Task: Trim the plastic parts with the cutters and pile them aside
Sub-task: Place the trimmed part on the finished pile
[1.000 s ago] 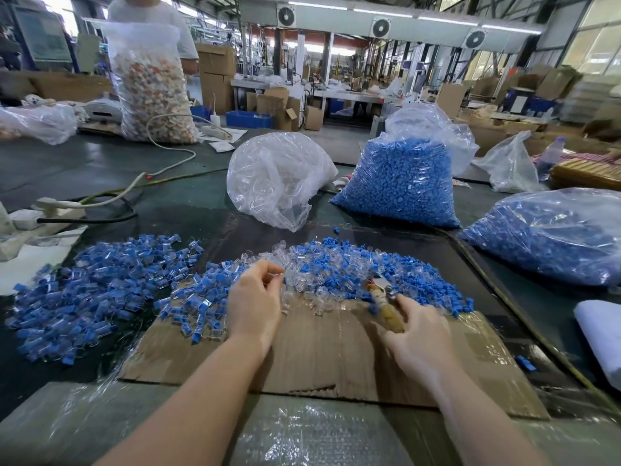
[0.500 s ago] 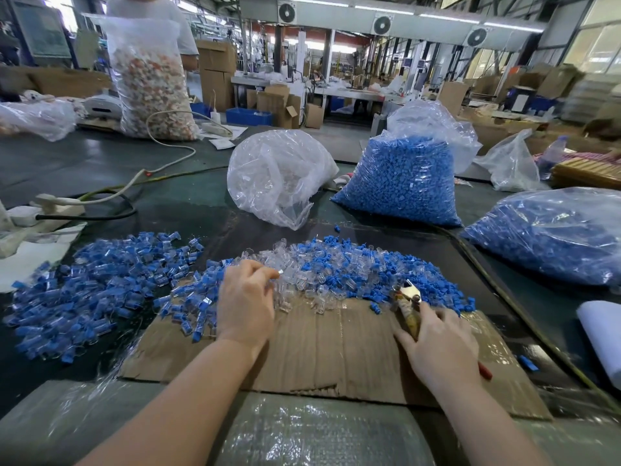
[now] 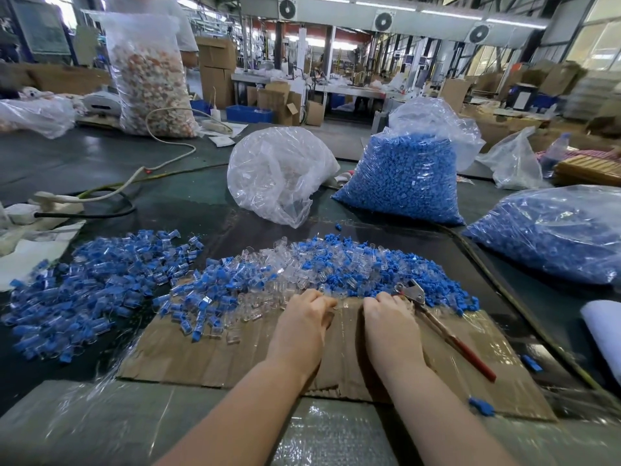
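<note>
Mostly blue & clear plastic parts [image 3: 336, 267]

Both hands [image 3: 342, 331] beside cutters [image 3: 443, 326] on cardboard [image 3: 208, 358].

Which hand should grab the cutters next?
Probably the right hand. The cutters lie on the cardboard right beside it, at its outer side. The left hand is farther away, its fingers curled at the edge of the plastic parts.
</note>
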`<state>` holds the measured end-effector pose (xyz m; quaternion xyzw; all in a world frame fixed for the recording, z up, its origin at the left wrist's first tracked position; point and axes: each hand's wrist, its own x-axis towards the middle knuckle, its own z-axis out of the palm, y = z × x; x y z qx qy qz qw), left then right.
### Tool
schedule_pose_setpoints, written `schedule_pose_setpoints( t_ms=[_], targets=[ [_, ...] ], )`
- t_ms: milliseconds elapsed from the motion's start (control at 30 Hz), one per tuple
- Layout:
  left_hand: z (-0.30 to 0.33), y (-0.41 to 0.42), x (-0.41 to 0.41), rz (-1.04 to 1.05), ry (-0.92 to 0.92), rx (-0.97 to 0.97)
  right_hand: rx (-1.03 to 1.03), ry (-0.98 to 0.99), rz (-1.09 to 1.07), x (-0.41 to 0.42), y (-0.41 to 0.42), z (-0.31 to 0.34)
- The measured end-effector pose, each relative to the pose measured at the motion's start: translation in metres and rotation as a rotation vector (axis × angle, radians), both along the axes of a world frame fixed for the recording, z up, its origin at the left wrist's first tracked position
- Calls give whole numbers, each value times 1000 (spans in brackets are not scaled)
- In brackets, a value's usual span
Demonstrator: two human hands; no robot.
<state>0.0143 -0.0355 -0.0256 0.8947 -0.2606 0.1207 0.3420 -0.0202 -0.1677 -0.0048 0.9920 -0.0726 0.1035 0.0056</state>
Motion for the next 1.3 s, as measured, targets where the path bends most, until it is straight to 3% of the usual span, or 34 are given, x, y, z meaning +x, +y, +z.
schedule_pose_setpoints(
  t_ms=[300, 600, 800, 1300],
  targets=[
    [3, 5, -4, 25, 28, -128, 398, -258, 53, -5, 25, -15],
    [3, 8, -6, 71, 67, -213, 438, -238, 76, -10, 27, -15],
    [5, 9, -6, 98, 87, -213, 353, -204, 20, -9, 26, -17],
    [5, 12, -6, 68, 91, -207, 424, -194, 37, -12, 26, -16]
  ],
)
